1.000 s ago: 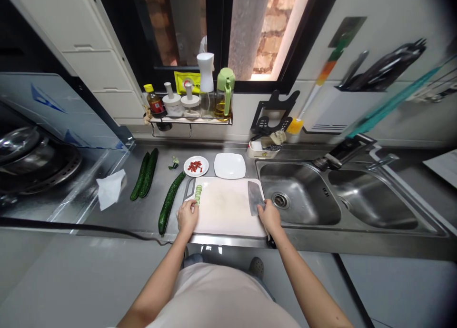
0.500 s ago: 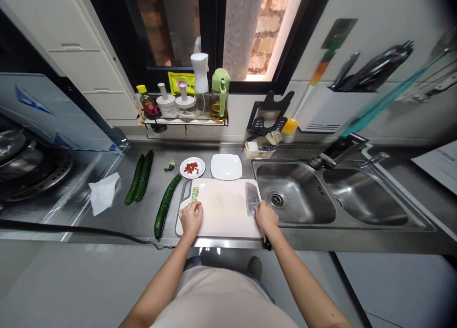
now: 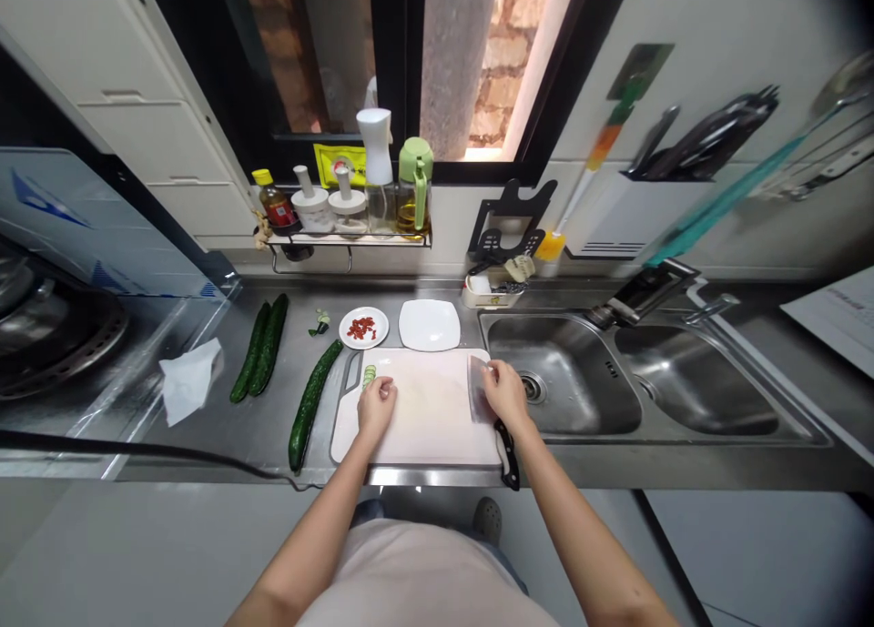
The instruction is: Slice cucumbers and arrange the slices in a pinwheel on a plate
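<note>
On the pale cutting board (image 3: pixel 430 418), my left hand (image 3: pixel 375 409) rests with curled fingers, thumb close to the forefinger. Its fingertips meet a short row of thin cucumber slices (image 3: pixel 370 373), and whatever lies beneath them is hidden. At the board's right edge lies a kitchen knife (image 3: pixel 507 454), its broad blade on the board and its black handle past the front edge. My right hand (image 3: pixel 506 394) is over the blade, off the handle, with fingers loosely bent and partly apart. A whole cucumber (image 3: pixel 315 405) lies just left of the board.
Behind the board stand a white plate (image 3: pixel 429 325) and a small dish (image 3: pixel 364 328) of chopped red pieces. Two more cucumbers (image 3: pixel 260 347) and a crumpled white paper (image 3: pixel 189 381) lie leftward. A double sink (image 3: pixel 566 372) adjoins the right side. Bottles fill a shelf (image 3: pixel 351 241) behind.
My right hand has let go of the knife handle and moved up along the blade. My left hand has shifted slightly forward and right, covering more of the slices.
</note>
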Demonstrator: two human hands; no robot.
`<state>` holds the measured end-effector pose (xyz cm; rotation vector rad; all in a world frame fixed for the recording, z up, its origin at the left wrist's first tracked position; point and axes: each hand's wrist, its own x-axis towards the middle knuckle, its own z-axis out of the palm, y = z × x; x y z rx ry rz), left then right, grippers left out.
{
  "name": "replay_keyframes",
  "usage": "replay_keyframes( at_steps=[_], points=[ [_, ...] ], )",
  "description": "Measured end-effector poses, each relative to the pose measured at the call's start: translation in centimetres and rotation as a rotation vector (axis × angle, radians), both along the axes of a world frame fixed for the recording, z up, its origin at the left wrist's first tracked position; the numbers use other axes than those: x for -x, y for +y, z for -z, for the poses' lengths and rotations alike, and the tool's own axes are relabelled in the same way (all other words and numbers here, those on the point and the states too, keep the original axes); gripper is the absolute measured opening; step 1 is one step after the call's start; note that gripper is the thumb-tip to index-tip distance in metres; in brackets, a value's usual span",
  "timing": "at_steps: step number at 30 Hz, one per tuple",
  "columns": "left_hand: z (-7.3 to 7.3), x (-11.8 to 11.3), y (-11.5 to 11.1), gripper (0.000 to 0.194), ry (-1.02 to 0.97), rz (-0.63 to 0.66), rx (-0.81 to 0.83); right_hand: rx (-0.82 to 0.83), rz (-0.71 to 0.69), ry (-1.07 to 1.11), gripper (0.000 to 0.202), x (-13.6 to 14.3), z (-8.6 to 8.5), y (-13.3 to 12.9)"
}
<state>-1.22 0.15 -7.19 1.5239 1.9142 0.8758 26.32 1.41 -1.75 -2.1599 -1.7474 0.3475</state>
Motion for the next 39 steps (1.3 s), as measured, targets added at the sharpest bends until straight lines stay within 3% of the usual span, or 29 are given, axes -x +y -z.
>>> replay_keyframes(
  at_steps=[3, 8, 14, 19, 27, 33, 39],
  points=[
    [-0.2, -1.3, 3.4, 0.035, -0.035, -0.01, 0.065, 0.081, 0.025, 0.033, 0.039, 0.5, 0.0, 3.5],
    [-0.5, -3.0, 9.0, 0.051, -0.038, -0.007, 0.202, 0.223, 0.018, -0.1, 0.047, 1.7, 0.1, 8.3],
    [0.1, -3.5, 12.4, 0.042, -0.027, -0.044, 0.345, 0.324, 0.043, -0.195, 0.041, 2.7, 0.7, 10.9],
    [0.7, -3.8, 13.4, 0.024, -0.069, -0.049, 0.386, 0.339, 0.061, -0.191, 0.036, 3.4, 1.5, 11.6],
    [0.9, -4.2, 14.1, 0.014, -0.146, -0.073, 0.397, 0.341, 0.074, -0.162, 0.039, 4.0, 2.3, 12.0],
    [1.1, -4.1, 13.9, 0.011, -0.202, -0.094, 0.338, 0.352, 0.111, -0.098, 0.036, 3.9, 2.7, 12.2],
    [0.2, -4.2, 12.6, 0.009, -0.315, -0.087, 0.299, 0.319, 0.151, 0.027, 0.031, 3.5, 2.7, 10.8]
  ],
)
